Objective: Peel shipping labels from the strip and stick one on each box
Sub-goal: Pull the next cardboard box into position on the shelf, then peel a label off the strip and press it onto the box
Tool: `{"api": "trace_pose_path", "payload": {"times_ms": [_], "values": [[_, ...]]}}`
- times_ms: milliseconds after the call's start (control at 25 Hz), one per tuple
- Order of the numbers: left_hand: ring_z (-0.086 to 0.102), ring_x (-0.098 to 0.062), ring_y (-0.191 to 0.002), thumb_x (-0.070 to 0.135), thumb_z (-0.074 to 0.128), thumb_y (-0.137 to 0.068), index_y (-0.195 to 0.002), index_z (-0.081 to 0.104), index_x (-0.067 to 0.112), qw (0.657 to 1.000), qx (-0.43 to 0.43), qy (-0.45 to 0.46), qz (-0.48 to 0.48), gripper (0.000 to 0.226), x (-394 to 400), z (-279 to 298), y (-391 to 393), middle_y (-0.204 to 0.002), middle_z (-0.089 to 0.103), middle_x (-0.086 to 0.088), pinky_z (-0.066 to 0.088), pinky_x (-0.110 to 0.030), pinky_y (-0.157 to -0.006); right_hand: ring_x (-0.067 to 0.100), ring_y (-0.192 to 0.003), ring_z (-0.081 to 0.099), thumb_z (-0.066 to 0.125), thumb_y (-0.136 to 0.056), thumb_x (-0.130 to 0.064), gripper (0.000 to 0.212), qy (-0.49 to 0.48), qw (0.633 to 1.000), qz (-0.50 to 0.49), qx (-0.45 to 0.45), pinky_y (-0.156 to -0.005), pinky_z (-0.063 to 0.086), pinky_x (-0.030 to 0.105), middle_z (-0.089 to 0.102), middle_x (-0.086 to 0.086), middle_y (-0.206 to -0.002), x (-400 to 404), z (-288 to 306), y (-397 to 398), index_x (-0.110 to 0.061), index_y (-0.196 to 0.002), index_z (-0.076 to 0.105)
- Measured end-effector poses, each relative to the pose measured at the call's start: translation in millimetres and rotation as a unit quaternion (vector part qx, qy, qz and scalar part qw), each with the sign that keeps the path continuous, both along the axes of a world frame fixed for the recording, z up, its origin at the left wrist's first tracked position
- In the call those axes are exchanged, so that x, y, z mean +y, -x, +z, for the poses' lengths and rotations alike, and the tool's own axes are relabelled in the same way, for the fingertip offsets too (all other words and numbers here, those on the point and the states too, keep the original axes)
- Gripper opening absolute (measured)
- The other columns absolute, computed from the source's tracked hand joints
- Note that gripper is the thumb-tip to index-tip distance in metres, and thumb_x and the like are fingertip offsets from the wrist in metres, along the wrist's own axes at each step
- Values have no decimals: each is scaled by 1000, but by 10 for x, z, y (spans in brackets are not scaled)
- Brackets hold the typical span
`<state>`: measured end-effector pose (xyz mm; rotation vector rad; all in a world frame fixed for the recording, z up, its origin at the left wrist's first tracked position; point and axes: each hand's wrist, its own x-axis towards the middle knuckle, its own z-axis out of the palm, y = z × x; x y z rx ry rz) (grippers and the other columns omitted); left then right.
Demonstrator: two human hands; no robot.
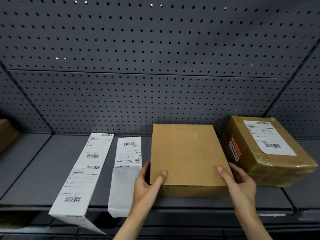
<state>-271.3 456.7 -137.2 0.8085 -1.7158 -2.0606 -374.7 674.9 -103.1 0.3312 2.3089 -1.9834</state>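
The one head camera is looking forward and down, sitting close over the shelf (52, 170), facing the pegboard (155, 49) filling the upper frame.

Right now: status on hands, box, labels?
Both hands, left and right, grip the plain box. No label on it. Label strips beside it. Taped box labelled.

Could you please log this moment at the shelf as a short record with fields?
setting: grey shelf with pegboard back
left hand: grips plain box at its near left corner
right hand: grips the same box at its near right corner
plain box: no label on top
taped box: to the right, label already on
long label strip: overhangs the shelf edge
short strip: near half bare backing
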Motion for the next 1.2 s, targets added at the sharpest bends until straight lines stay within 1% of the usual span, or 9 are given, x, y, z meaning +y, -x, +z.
{"api": "trace_pose_path", "payload": {"times_ms": [160, 240, 360, 480, 560, 720, 1040, 1120, 1200], "values": [[67, -1, -106, 37, 76, -83, -98, 74, 23, 980, 20, 199, -4, 21, -426, 143, -161, -109, 72, 11, 53, -19, -92, 9, -114, 54, 84, -81, -14, 37, -252, 934, 69, 246, -104, 43, 32, 61, -7, -118, -174, 234, -140, -15, -114, 69], [65, 0, -100, 47, 64, -82, -95, 75, 22, 926, -4, 376, -41, 31, -778, 121, -308, -102, 71, 15, 50, -20, -90, 6, -106, 55, 82, -82, -16, 29, -288, 882, 190, 320, -100, 41, 25, 60, -11, -109, -465, 292, -167, -17, -109, 70], [63, -8, -99, 40, 60, -81, -103, 71, 21, 820, -44, 554, -136, 31, -1256, -9, -504, -104, 67, 12, 46, -23, -89, 6, -106, 54, 69, -92, -28, 21, -331, 769, 391, 382, -102, 45, 35, 61, -13, -108, -1083, 267, -187, -20, -111, 69], [64, -16, -104, 38, 62, -83, -109, 69, 19, 744, -60, 636, -197, 34, -1524, -162, -625, -116, 67, 8, 51, -33, -89, 16, -114, 55, 61, -95, -30, 25, -400, 647, 484, 432, -103, 44, 41, 64, -5, -116, -1736, 183, -207, -17, -115, 68], [63, -15, -116, 43, 61, -87, -117, 69, 18, 723, -58, 655, -211, 40, -1621, -253, -675, -126, 67, 5, 52, -33, -95, 25, -118, 56, 59, -97, -24, 25, -446, 609, 512, 410, -103, 41, 41, 65, 3, -120, -2120, 157, -249, -12, -117, 66], [58, -13, -127, 49, 57, -90, -125, 67, 17, 706, -40, 669, -227, 49, -1740, -344, -708, -133, 66, 3, 44, -31, -106, 40, -112, 60, 58, -96, -11, 18, -538, 554, 537, 338, -88, 46, 43, 64, 17, -119, -2599, 132, -300, -3, -112, 63], [63, -10, -114, 49, 59, -88, -113, 73, 20, 704, -17, 674, -222, 41, -1836, -339, -686, -121, 71, 8, 41, -27, -100, 39, -123, 51, 53, -104, -22, 30, -589, 520, 550, 283, -96, 37, 42, 56, 20, -132, -2762, 27, -271, -5, -128, 56], [66, -9, -101, 50, 60, -88, -98, 74, 22, 741, -15, 639, -204, 33, -1841, -342, -655, -107, 74, 11, 48, -29, -91, 38, -119, 53, 49, -104, -15, 24, -584, 520, 550, 294, -93, 36, 43, 57, 19, -126, -2731, 3, -290, -7, -125, 58], [64, -7, -82, 47, 64, -86, -80, 69, 22, 824, -12, 546, -149, 25, -1835, -297, -609, -85, 69, 12, 51, -28, -76, 36, -99, 64, 61, -92, -7, 12, -562, 518, 537, 357, -72, 38, 40, 66, 18, -103, -2695, 59, -356, -9, -103, 67]]}}
